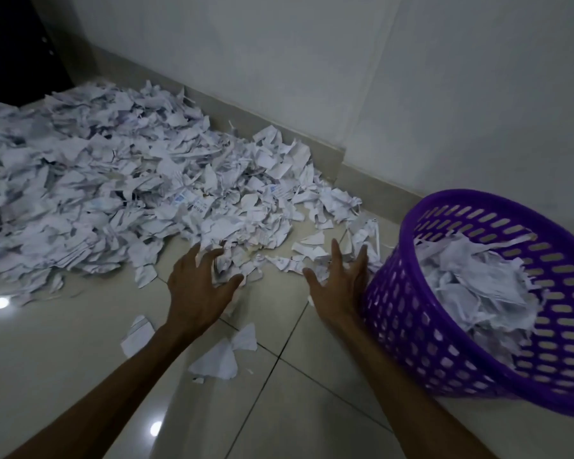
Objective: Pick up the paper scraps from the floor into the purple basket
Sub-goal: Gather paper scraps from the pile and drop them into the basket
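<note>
A big heap of torn white paper scraps (113, 180) covers the floor from the left edge to the wall. The purple basket (408, 313), slotted and tilted towards me, stands at the right with scraps (478, 279) piled inside. My left hand (196, 289) reaches to the heap's near edge, its spread fingers and thumb touching scraps there. My right hand (340, 283) is held edge-on with straight fingers among small scraps (312, 250), right beside the basket's left wall. Neither hand has lifted anything.
Three loose scraps (217, 359) lie on the glossy beige tiles (63, 359) between my forearms. A pale wall with a skirting board (312, 154) runs behind the heap and the basket. A dark opening (10, 44) is at the top left.
</note>
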